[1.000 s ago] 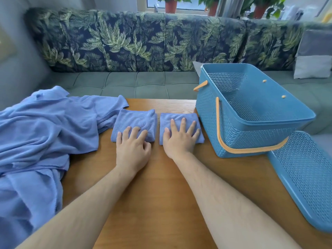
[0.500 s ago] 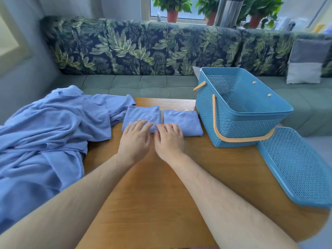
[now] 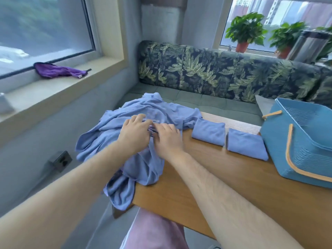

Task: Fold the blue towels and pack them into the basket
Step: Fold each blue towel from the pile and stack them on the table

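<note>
Towels lie in a crumpled blue pile at the left end of the table, part of it hanging off the edge. The left hand and right hand sit side by side on the pile, fingers bent into the cloth (blurred, so I cannot tell whether either grips it). A folded towel and a second folded towel lie between the pile and the basket.

Two folded towels, one blue basket, right. One rumpled towel heap, left. One purple cloth, far left.
</note>
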{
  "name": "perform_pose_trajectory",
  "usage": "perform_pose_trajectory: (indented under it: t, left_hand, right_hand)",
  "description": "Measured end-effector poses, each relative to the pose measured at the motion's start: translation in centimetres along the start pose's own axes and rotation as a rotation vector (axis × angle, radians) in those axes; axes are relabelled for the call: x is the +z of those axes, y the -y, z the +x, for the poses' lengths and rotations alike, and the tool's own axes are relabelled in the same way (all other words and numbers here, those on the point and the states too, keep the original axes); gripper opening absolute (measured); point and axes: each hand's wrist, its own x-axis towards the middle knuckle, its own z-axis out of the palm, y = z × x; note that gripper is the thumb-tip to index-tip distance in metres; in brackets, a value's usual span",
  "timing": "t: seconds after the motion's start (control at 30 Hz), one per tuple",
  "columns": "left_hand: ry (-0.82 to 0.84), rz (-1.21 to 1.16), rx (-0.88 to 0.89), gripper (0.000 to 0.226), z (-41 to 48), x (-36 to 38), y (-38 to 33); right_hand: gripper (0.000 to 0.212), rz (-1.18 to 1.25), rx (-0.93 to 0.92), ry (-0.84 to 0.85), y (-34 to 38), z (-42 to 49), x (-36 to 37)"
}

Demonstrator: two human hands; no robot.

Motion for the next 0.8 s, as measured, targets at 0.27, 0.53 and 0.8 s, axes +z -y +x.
perform_pose_trajectory:
  t: [0.27,0.53,0.8]
  left_hand:
    - [0.075,0.014,-0.125,0.039,-0.5,0.2,5.1]
    - [0.020,-0.047,-0.198,0.052,3.4,0.1,6.8]
    - [-0.091,-0.229,-0.270,0.008,4.6,-1.3,5.7]
  right_hand:
    - [0.050,-0.047,0.104,0.210,3.5,1.8,2.1]
    - [0.024,0.024,0.164,0.104,3.5,2.1,2.8]
    - [0.029,0.194,0.160,-0.002,1.9,3.1,0.6]
